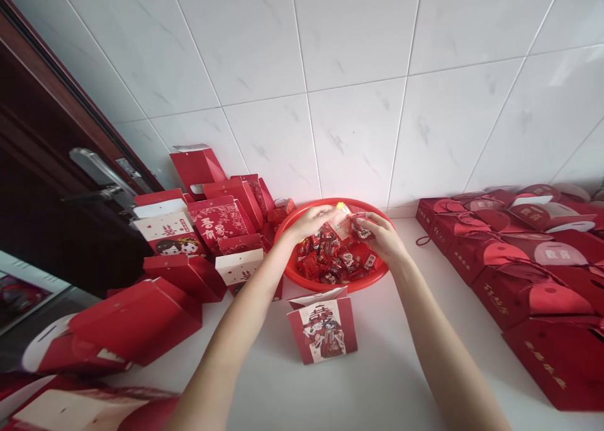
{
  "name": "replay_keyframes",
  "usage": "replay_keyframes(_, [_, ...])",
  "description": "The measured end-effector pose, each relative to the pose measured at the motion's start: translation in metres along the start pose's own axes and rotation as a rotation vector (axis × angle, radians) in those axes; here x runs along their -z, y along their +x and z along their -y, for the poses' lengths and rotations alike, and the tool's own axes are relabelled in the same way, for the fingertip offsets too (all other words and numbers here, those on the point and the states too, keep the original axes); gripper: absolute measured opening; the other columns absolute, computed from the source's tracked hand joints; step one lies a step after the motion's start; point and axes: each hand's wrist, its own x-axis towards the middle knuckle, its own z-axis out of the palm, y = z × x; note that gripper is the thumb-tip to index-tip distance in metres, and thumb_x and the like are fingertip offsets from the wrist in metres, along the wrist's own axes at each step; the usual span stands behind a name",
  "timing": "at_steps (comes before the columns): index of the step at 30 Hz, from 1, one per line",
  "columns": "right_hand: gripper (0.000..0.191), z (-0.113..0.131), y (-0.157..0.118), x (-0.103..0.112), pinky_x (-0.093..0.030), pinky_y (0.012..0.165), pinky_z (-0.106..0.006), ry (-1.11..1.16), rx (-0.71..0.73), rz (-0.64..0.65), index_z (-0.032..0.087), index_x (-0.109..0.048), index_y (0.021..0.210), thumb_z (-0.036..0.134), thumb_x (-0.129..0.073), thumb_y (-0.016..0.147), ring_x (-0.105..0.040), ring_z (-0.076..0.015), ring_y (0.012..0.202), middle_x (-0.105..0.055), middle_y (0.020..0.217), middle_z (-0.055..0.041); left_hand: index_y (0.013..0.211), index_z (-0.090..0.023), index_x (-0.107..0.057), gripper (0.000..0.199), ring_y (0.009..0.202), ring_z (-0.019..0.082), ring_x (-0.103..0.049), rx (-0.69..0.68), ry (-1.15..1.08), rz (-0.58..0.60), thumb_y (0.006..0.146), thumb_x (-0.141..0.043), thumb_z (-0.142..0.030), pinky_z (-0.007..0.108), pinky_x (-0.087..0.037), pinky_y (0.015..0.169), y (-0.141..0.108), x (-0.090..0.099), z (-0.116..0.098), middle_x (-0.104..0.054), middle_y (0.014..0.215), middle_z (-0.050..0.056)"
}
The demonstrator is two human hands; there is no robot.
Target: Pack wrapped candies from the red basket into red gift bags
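A round red basket (346, 286) stands against the tiled wall and holds many small red-wrapped sweets (330, 258). Over its left side is my left hand (315, 220), with its fingers stretched towards a pale packet with a yellow spot (341, 222); whether they grip it is hard to tell. My right hand (380, 236) is closed on a red and white wrapped sweet (362, 228) above the basket's right side. In front of the basket a small red gift box (324, 330) with a printed couple stands upright, its top open.
Many red and white gift boxes (221, 223) crowd the left side of the white table (377, 368). Rows of closed red boxes (500, 280) with cords line the right. A dark door (42, 167) with a metal handle is at the far left.
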Motion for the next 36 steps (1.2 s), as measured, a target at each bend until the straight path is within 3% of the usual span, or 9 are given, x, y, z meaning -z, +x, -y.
replay_keyframes(2, [0.035,-0.003,0.002,0.002,-0.052,0.062,-0.029,0.007,0.033,-0.052,0.021,-0.074,0.077,0.043,-0.091,0.055,-0.062,-0.0169,0.072,-0.071,0.078,-0.0013,0.121,-0.023,-0.065,0.051,0.095,0.02,-0.068,0.098,0.155,0.061,0.098,-0.037,-0.058,0.028,-0.051,0.079,-0.001,0.004,0.008,-0.073,0.108,0.006])
replay_keyframes(6, [0.034,-0.008,0.005,0.003,-0.052,0.062,-0.03,0.015,0.06,-0.102,0.021,-0.075,0.078,0.043,-0.09,0.057,-0.063,-0.0174,0.073,-0.073,0.082,-0.0024,0.073,-0.018,-0.069,0.035,0.073,0.025,-0.067,0.284,0.398,0.238,0.072,-0.075,-0.053,0.03,-0.05,0.07,-0.006,0.005,0.031,-0.069,0.068,0.006])
replay_keyframes(8, [0.034,-0.008,0.005,0.002,-0.053,0.063,-0.03,0.018,0.066,-0.112,0.021,-0.075,0.078,0.043,-0.09,0.056,-0.063,-0.0176,0.073,-0.072,0.081,-0.0024,0.062,-0.019,-0.064,0.036,0.073,0.028,-0.067,0.322,0.468,0.277,0.061,-0.083,-0.049,0.031,-0.05,0.069,-0.009,0.001,0.04,-0.068,0.065,0.007])
replay_keyframes(11, [0.035,-0.007,0.005,0.001,-0.053,0.063,-0.031,0.016,0.072,-0.123,0.02,-0.075,0.078,0.042,-0.089,0.055,-0.063,-0.0181,0.072,-0.072,0.081,-0.0026,0.064,-0.017,-0.065,0.04,0.075,0.031,-0.069,0.348,0.525,0.295,0.057,-0.084,-0.052,0.034,-0.052,0.066,-0.013,-0.006,0.043,-0.073,0.077,0.013])
replay_keyframes(16, [0.034,-0.007,0.005,0.002,-0.051,0.062,-0.03,0.006,0.073,-0.142,0.021,-0.073,0.077,0.042,-0.088,0.055,-0.063,-0.0182,0.072,-0.072,0.08,-0.0022,0.093,-0.017,-0.074,0.048,0.072,0.026,-0.07,0.349,0.494,0.327,0.056,-0.084,-0.046,0.029,-0.053,0.053,-0.017,-0.01,0.035,-0.072,0.117,0.018])
replay_keyframes(18, [0.033,-0.008,0.005,0.002,-0.051,0.061,-0.03,0.004,0.072,-0.144,0.021,-0.073,0.077,0.042,-0.088,0.055,-0.063,-0.0182,0.072,-0.072,0.079,-0.002,0.102,-0.019,-0.075,0.05,0.071,0.025,-0.07,0.336,0.471,0.335,0.059,-0.082,-0.045,0.027,-0.052,0.051,-0.019,-0.011,0.033,-0.07,0.124,0.017])
replay_keyframes(24, [0.034,-0.008,0.007,0.003,-0.049,0.06,-0.03,0.003,0.081,-0.164,0.021,-0.071,0.075,0.042,-0.088,0.054,-0.063,-0.0187,0.072,-0.071,0.077,-0.0018,0.087,-0.016,-0.074,0.043,0.068,0.023,-0.07,0.298,0.416,0.348,0.059,-0.083,-0.048,0.026,-0.052,0.05,-0.022,-0.011,0.036,-0.074,0.108,0.015])
replay_keyframes(31, [0.034,-0.006,0.007,0.003,-0.049,0.061,-0.029,0.025,0.082,-0.181,0.021,-0.071,0.074,0.039,-0.089,0.052,-0.063,-0.0182,0.074,-0.071,0.08,-0.0018,0.092,-0.022,-0.072,0.048,0.071,0.018,-0.066,0.178,0.345,0.386,0.051,-0.089,-0.042,0.023,-0.047,0.058,-0.026,-0.008,0.035,-0.074,0.094,0.003])
replay_keyframes(36, [0.032,-0.006,0.006,0.003,-0.048,0.059,-0.028,0.025,0.085,-0.18,0.02,-0.073,0.075,0.039,-0.088,0.053,-0.063,-0.0178,0.073,-0.071,0.079,-0.0022,0.072,-0.021,-0.065,0.04,0.066,0.016,-0.058,0.127,0.311,0.396,0.055,-0.085,-0.051,0.023,-0.038,0.055,-0.028,-0.018,0.033,-0.066,0.07,-0.002])
